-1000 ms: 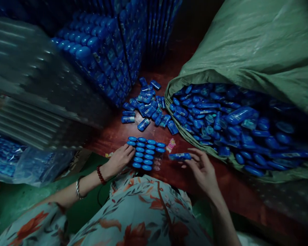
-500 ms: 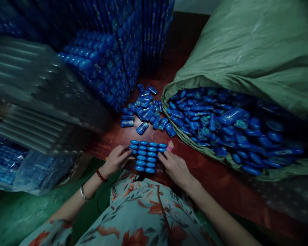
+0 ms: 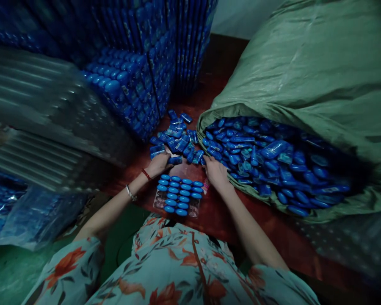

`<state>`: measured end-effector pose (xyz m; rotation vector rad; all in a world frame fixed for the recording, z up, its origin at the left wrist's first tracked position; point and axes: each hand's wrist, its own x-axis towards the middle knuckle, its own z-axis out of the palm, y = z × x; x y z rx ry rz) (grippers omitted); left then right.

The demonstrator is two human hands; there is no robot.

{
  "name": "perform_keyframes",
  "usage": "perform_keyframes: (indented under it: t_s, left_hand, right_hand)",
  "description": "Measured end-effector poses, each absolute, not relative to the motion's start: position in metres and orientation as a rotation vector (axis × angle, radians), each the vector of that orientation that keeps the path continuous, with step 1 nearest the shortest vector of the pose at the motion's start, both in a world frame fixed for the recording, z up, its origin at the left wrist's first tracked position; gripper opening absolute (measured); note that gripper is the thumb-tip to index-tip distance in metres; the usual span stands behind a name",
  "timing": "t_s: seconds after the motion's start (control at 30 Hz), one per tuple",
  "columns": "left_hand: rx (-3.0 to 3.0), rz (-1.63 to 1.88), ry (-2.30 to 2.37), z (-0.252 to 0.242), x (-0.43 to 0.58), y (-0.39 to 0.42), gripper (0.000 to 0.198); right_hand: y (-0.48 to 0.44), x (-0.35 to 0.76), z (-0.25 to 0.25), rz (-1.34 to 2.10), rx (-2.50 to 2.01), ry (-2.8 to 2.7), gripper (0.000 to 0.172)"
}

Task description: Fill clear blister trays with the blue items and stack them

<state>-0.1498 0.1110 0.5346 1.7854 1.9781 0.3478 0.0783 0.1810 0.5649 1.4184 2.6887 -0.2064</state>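
A clear plastic tray [image 3: 159, 203] lies close to my body, with rows of small blue bottles [image 3: 184, 193] standing in it, rounded ends up. At its near corners, bare cells show. Beyond the tray, my left hand [image 3: 159, 164] has its fingers closed on the end of a lying blue bottle [image 3: 175, 160]. My right hand [image 3: 216, 173] pinches another blue bottle [image 3: 203, 161] by the sack's edge; its fingertips are partly hidden. Between and past the hands spreads a loose pile of labelled blue bottles [image 3: 180, 140].
On the right, a large green woven sack [image 3: 292, 84] gapes open, full of blue bottles. Tall stacks of packed bottles [image 3: 136, 89] stand at back left. Stacked empty clear trays [image 3: 44, 93] are at the left. The red tabletop [image 3: 257, 216] ends near my body.
Both hands have left the tray's sides and reached forward to the loose pile, each taking hold of a bottle. Outer bottles now stand in the tray's far rows. The view has shifted slightly.
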Motion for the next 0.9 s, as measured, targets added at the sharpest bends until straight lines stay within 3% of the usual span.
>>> perform_keyframes:
  t_s: [0.1, 0.23, 0.3, 0.43, 0.53, 0.7, 0.9]
  left_hand:
    - [1.781, 0.489, 1.88, 0.543, -0.165, 0.088, 0.017]
    - [1.634, 0.889, 1.92, 0.556, -0.185, 0.024, 0.026]
    - [1.516, 0.937, 2.026, 0.56, -0.185, -0.013, 0.028]
    - [1.39, 0.984, 2.104, 0.563, -0.16, -0.062, 0.025]
    - [1.504, 1.028, 2.078, 0.559, -0.134, -0.068, 0.017]
    - [1.846, 0.85, 2.079, 0.545, -0.116, -0.055, 0.03]
    - [2.232, 0.607, 1.908, 0.549, -0.128, -0.049, 0.04]
  right_hand:
    - [0.179, 0.077, 0.559, -0.27, 1.327, 2.667, 0.045]
    - [0.164, 0.11, 0.558, -0.473, 1.361, 2.696, 0.033]
    - [0.152, 0.137, 0.557, -0.711, 1.538, 2.768, 0.03]
    - [0.119, 0.177, 0.555, -1.499, 1.83, 2.618, 0.042]
    - [0.09, 0.177, 0.557, -1.808, 1.798, 2.537, 0.032]
    - [0.059, 0.151, 0.551, -1.517, 1.596, 2.989, 0.016]
    - [0.054, 0.158, 0.532, -1.035, 1.131, 3.284, 0.032]
